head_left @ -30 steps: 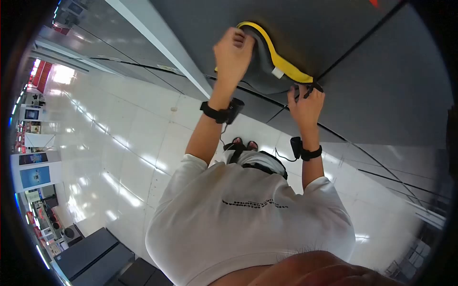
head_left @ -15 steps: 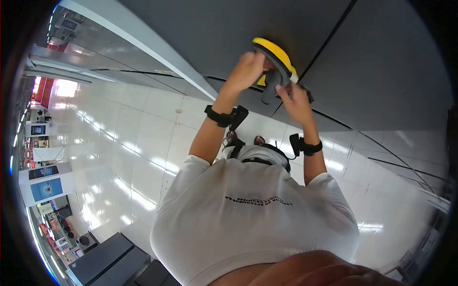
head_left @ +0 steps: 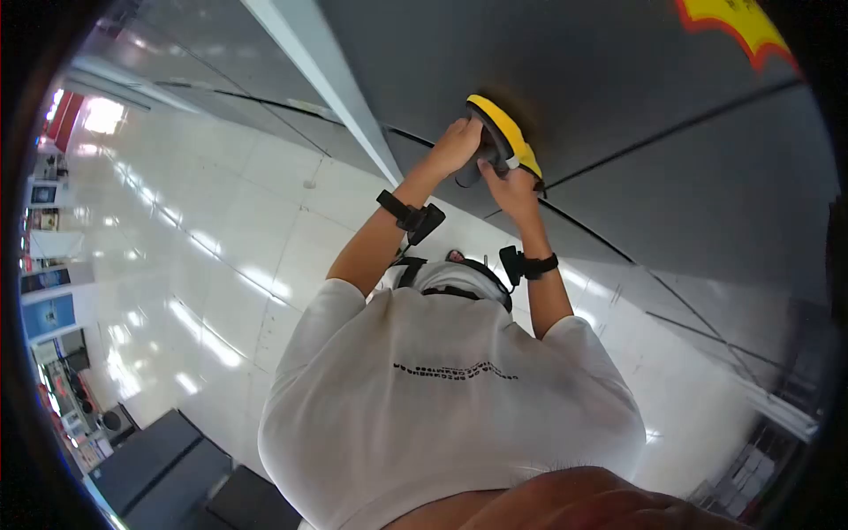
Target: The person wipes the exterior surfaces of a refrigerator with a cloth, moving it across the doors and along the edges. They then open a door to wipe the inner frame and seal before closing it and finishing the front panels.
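Curved yellow-and-dark-grey piece, cloth by its look (head_left: 505,119): held up between both hands in front of a smooth dark grey panel (head_left: 609,106); whether it touches that surface, I cannot tell.
Weight: probably light, judging by its thin edge and the bent wrists.
Bend: likely soft and pliable, with the yellow border perhaps a little firmer than the grey middle.
Slip and breakage: likely little of either; a loose fold seems the likelier nuisance (cloth does love to flop).
Where to hold: best near the two ends of the yellow border, so that the curve stays spread.
Left hand (head_left: 457,146): closed on the upper end, fingertips partly hidden behind the edge.
Right hand (head_left: 514,191): closed on the lower end, thumb on the near side, the other fingers mostly out of sight.
Yellow border: bright, smooth, bowed outward, running from upper left to lower right.
Grey middle: dull and dark, bunched between the palms, its outline hard to trace.
Small pale tag (head_left: 512,162): on the piece, near the right thumb; any print is too small to read.
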A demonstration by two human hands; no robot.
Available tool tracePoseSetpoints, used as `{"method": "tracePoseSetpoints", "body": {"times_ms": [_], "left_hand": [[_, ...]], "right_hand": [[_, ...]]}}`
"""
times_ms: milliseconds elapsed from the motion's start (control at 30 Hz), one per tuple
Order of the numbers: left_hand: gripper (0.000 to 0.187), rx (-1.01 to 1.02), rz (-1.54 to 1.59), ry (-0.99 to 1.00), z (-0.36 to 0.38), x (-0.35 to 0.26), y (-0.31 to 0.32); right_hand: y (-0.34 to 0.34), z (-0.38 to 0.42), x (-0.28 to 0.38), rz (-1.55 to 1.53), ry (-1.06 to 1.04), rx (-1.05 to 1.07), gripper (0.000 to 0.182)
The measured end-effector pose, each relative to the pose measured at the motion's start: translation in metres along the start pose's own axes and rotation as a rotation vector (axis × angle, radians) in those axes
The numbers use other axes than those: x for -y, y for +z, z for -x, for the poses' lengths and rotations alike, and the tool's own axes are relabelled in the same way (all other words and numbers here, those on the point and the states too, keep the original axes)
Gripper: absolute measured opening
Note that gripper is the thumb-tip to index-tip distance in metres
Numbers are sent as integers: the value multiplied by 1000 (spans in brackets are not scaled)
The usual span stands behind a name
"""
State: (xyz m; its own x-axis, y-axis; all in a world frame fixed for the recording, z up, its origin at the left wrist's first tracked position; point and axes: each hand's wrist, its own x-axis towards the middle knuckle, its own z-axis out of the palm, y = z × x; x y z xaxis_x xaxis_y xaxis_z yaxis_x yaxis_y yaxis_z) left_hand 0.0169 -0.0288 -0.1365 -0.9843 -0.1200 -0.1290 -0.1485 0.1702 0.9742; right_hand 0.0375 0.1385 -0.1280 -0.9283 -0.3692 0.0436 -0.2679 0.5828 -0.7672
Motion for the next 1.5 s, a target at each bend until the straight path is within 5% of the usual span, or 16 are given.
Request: {"method": "tracePoseSetpoints", "body": {"times_ms": [167,267,433,533,667,700,767,867,900,1000,1033,1100,1133,1167,1233,1500], "left_hand": [[50,-25,543,74,9,-37,-38],[51,-71,555,32,4,-31,-62],[61,-194,-104,21,0,44,-53],[45,108,-372,22,15,15,-116],[29,-134,-201,463,87,-37,-246],[27,-380,-681,697,105,-13,-316],[29,-624,-264,530,192,-159,-291],[75,-748,-497,1306,294,-248,-381],[75,-778,-492,1291,294,-184,-338],[56,-657,-2038,422,159,-99,-82],[49,-478,-2471,-10,37,-98,13],[37,89,-3098,-1101,-13,24,83],[32,-357,-2561,-1190,-51,73,92],[32,-359,-2559,-1213,-45,64,84],[31,-313,-2590,-1476,1,76,33],[31,-47,-2662,-2441,222,-12,-127]], "right_hand": [[-9,-37,34,-79,-179,-191,34],[5,-54,43,-122,-24,28,37],[68,-59,-21,-121,-63,23,32],[78,-68,-30,-225,-95,-133,29],[50,-70,-33,-302,102,-13,30],[46,-65,-32,-281,116,-30,30],[46,-61,-25,-497,129,-93,31],[51,-48,22,-497,166,9,31],[57,-51,27,-578,81,21,31],[58,-61,-13,-556,118,154,33],[67,-66,-20,-580,126,226,38],[82,-73,-31,-661,132,364,47],[88,-79,-24,-681,115,419,52],[87,-81,-25,-691,109,472,57],[68,-49,70,-597,-103,324,31],[54,-52,125,-779,15,275,24]]}}
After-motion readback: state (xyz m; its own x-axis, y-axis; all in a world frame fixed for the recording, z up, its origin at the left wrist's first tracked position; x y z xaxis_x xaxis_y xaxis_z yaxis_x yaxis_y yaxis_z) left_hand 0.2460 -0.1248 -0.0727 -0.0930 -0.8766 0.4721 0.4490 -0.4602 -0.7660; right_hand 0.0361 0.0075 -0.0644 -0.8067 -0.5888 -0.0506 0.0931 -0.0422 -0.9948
